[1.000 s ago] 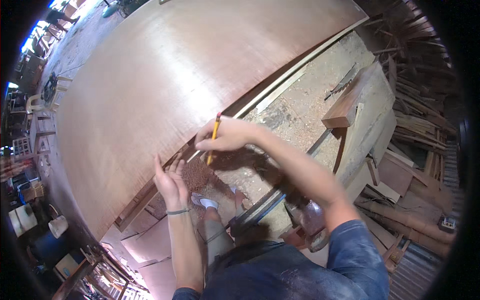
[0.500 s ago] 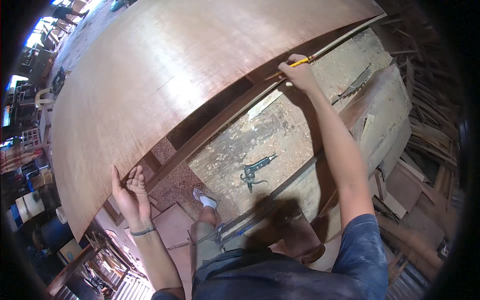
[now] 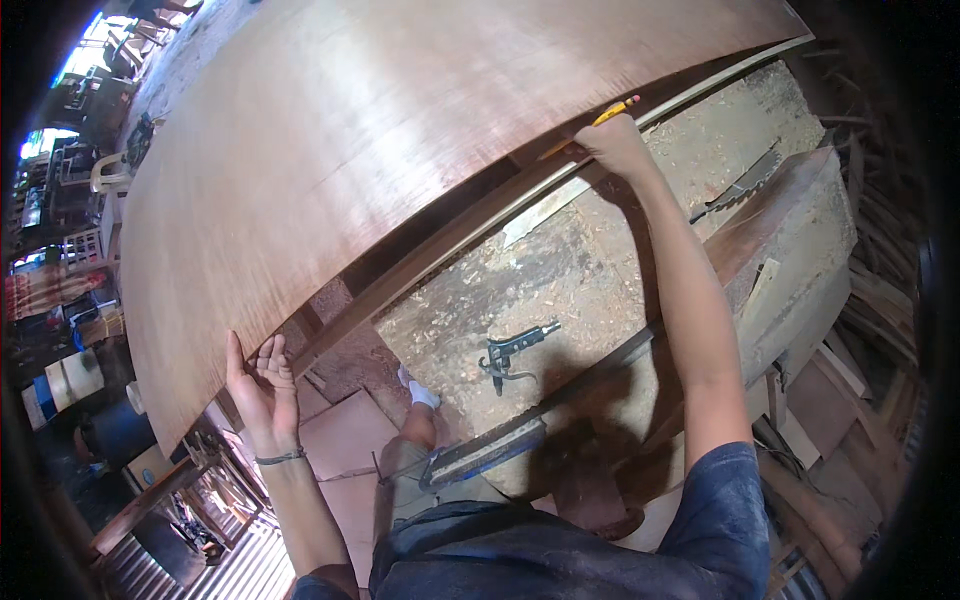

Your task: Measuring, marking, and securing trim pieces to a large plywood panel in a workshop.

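A large reddish-brown plywood sheet [image 3: 330, 150] lies over a wooden frame [image 3: 430, 250], its near edge raised off it with a dark gap between. My right hand [image 3: 618, 146] is closed round a yellow pencil [image 3: 612, 111], eraser end up, its other end pointing left along the gap by the sheet's edge. At the sheet's near-left edge, my left hand [image 3: 264, 398] is turned palm up, thumb and loosely curled fingers apart. Its thumb lies against the sheet; whether the fingertips press on its underside I cannot tell.
On the dusty bench [image 3: 590, 260] lie a black air blow gun [image 3: 515, 350], a thin pale strip [image 3: 545, 210] and a saw [image 3: 740, 185]. A brown board [image 3: 790, 240] stands at the right, with scrap wood [image 3: 880, 300] beyond. A white chair [image 3: 108, 175] stands at far left.
My right hand has turned over a little and the pencil stands steeper, its eraser end higher. The left hand stays at the sheet's edge. The view has shifted slightly.
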### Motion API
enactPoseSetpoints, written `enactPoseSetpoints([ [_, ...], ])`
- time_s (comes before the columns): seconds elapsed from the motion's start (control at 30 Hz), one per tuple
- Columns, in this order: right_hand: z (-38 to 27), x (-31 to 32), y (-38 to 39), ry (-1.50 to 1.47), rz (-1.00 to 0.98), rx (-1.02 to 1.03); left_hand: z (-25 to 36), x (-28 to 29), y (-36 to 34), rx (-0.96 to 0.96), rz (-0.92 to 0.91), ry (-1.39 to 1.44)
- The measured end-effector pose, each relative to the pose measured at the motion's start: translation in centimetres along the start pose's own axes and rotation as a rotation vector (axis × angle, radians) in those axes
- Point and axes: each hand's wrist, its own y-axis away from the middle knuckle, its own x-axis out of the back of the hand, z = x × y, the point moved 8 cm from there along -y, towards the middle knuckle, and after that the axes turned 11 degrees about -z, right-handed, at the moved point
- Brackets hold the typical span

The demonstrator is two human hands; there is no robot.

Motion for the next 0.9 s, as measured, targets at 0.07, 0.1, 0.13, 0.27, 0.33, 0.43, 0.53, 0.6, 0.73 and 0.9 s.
enactPoseSetpoints([
  [0.07, 0.6, 0.2, 0.0, -0.036, -0.002, -0.008, -0.3, -1.0, 0.3, -0.002, -0.037, 0.024],
  [0.1, 0.9, 0.2, 0.0, -0.068, -0.006, -0.016, -0.5, -0.9, 0.1, -0.002, -0.029, 0.028],
  [0.13, 0.0, 0.0, 0.3, -0.075, -0.008, -0.015, -0.4, -0.6, 0.0, -0.007, -0.015, 0.029],
  [0.27, -2.3, 0.0, 1.4, 0.000, -0.001, -0.026, -0.4, -0.2, -0.2, -0.021, -0.026, 0.008],
  [0.33, -2.0, 0.1, 1.3, -0.108, -0.021, -0.032, -0.6, -0.3, -0.3, -0.018, -0.027, 0.004],
  [0.43, -2.6, 0.3, 1.4, 0.028, -0.029, -0.039, -0.7, -0.3, -0.3, -0.021, -0.021, 0.004],
  [0.53, -3.1, 0.4, 1.8, 0.095, 0.021, -0.050, -0.7, -0.1, -0.3, -0.011, -0.015, 0.007],
  [0.6, -2.8, 0.7, 1.7, 0.093, 0.066, -0.042, -0.9, 0.0, -0.4, -0.012, -0.011, 0.017],
  [0.73, -2.2, -0.6, 1.5, -0.182, -0.042, -0.055, -0.9, -0.1, -0.4, -0.025, -0.013, 0.020],
  [0.9, -1.0, 0.3, 0.6, -0.007, -0.001, -0.030, -1.2, -0.7, -0.3, -0.020, -0.036, 0.027],
])
